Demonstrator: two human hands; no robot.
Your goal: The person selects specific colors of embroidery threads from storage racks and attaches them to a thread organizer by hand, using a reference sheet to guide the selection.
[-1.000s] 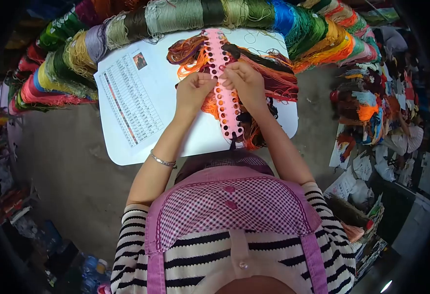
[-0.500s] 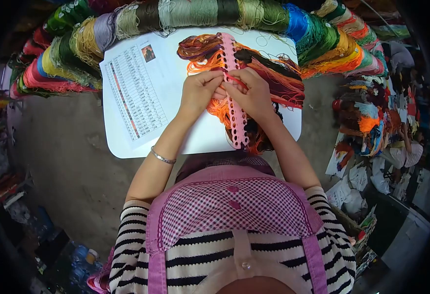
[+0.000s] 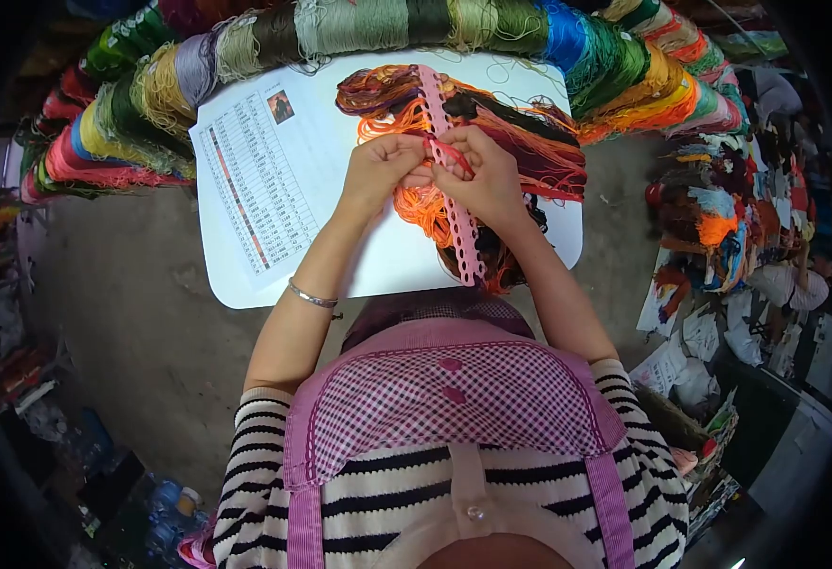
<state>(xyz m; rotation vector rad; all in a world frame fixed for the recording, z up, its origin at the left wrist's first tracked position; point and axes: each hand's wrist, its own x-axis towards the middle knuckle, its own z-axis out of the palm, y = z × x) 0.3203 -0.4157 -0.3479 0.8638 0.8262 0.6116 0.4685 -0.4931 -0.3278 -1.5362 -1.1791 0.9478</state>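
A pink strip with holes along both edges [image 3: 467, 248] lies on a white board, with bundles of embroidery thread looped through it. Orange loops [image 3: 422, 211] hang off its left side and dark red strands [image 3: 548, 171] spread to the right. My right hand [image 3: 489, 180] pinches a small bundle of red thread [image 3: 456, 156] over the strip's middle. At the strip's left edge, my left hand [image 3: 384, 173] has its fingers curled together; what sits between the tips is too small to make out.
A printed chart [image 3: 255, 185] with a small picture lies left on the white board [image 3: 340, 275]. Thick rows of coloured thread skeins [image 3: 368, 27] curve around the board's far side. At the right are more thread piles [image 3: 714, 228] and another person [image 3: 795, 284].
The strip and board have shifted slightly left in view. My right fingers have moved a little along the red thread, and my left fingers have loosened slightly at the strip's edge.
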